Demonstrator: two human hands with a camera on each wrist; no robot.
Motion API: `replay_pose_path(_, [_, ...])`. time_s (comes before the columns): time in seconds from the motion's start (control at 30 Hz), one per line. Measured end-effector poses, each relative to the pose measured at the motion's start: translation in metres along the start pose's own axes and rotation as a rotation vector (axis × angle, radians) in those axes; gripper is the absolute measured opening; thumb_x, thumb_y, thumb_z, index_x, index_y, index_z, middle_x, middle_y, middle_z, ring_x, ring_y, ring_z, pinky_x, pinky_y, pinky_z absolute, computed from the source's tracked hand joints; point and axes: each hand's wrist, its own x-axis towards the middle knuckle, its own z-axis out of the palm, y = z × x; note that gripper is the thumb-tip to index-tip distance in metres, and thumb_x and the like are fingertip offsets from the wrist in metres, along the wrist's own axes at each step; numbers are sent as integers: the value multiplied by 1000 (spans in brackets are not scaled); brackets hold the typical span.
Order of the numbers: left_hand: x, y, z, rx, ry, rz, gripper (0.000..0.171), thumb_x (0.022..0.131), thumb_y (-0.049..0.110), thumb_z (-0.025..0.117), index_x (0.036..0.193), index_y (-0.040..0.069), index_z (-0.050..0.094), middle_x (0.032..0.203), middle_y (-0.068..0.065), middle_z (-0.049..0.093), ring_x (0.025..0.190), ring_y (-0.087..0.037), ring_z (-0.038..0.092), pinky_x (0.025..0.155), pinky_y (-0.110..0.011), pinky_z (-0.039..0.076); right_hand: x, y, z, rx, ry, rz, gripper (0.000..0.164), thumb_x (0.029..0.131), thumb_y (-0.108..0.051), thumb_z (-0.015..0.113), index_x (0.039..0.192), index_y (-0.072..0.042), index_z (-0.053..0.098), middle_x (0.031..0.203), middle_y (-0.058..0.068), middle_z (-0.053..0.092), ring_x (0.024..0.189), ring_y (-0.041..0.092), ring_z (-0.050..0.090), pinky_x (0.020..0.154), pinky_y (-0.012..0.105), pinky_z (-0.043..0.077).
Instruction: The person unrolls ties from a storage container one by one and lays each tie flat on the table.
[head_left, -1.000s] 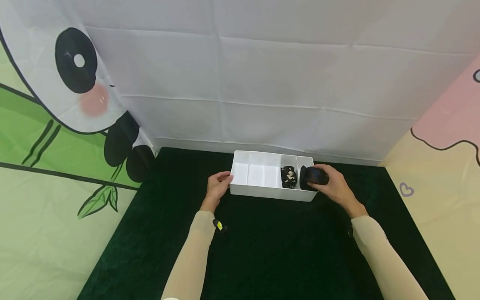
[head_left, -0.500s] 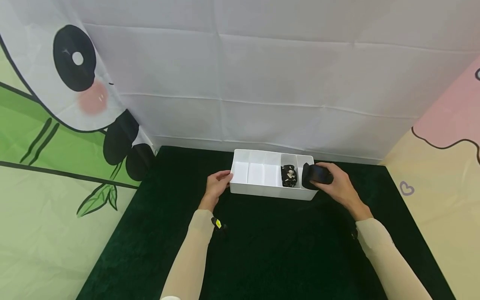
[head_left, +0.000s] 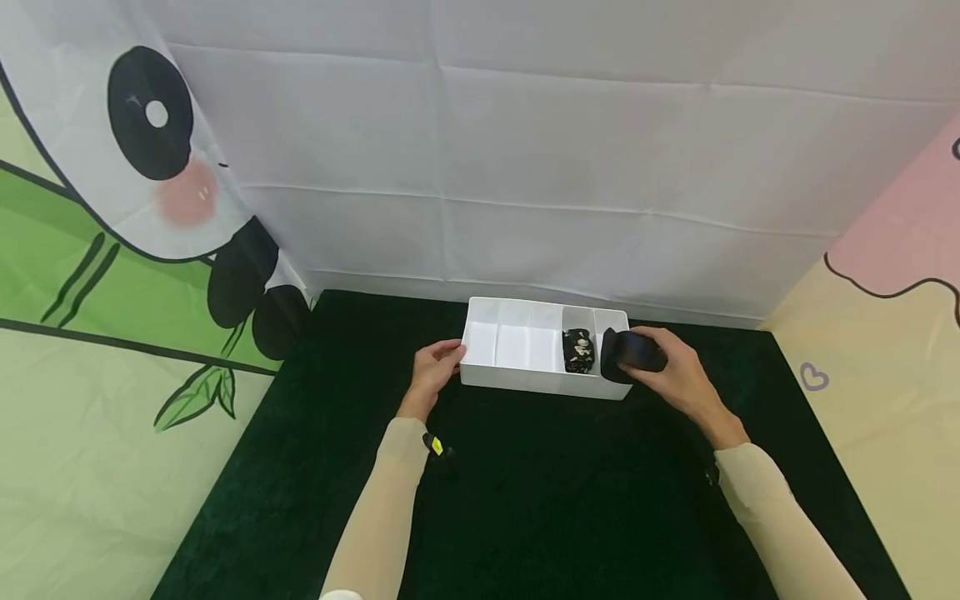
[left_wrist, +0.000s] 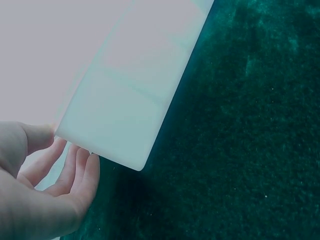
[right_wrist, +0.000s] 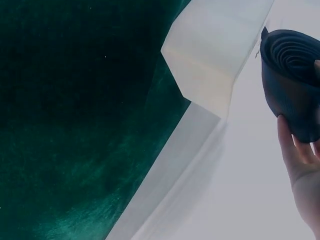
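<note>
In the head view a white divided box [head_left: 525,380] stands at the back of the table. My left hand [head_left: 430,375] grips its left end; in the left wrist view the thumb and fingers hold the corner of the box. At the opposite end my right hand [head_left: 686,383] holds a black rolled-up necktie [head_left: 617,357] over the rightmost compartment, partly covering it. The right wrist view shows the spiral layers of the necktie [right_wrist: 285,95], with fingertips against its side. A black roll with a pale floral pattern [head_left: 578,351] sits in the compartment just left of it.
Dark green cloth [head_left: 555,500] covers the table. Behind the box rises a white fabric backdrop [head_left: 540,150]. Printed panels stand on both sides, with a panda [head_left: 161,200] at the left. White dividers [head_left: 528,342] split the left part of the box.
My right hand and the black rolled necktie have shifted slightly right over the box's end, then stayed nearly still. The left hand keeps its hold on the box.
</note>
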Motion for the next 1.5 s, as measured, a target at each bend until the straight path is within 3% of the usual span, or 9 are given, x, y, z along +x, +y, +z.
replay_pose_path(0.83, [0, -1, -1, 29, -13, 9, 38, 103, 26, 65, 135, 6, 63, 137, -16, 61, 121, -30, 61, 105, -42, 48, -10, -29, 21, 5, -36, -68, 64, 76, 4, 87, 133, 1, 58, 125, 20, 63, 110, 35, 59, 94, 60, 50])
replay_pose_path(1.5, [-3, -4, -4, 21, -21, 9, 38, 103, 25, 65, 136, 6, 63, 137, -16, 61, 121, -30, 61, 104, -42, 48, -15, -49, 47, 33, -78, -109, 66, 77, -2, 89, 135, -3, 59, 132, 15, 63, 116, 30, 61, 98, 54, 49])
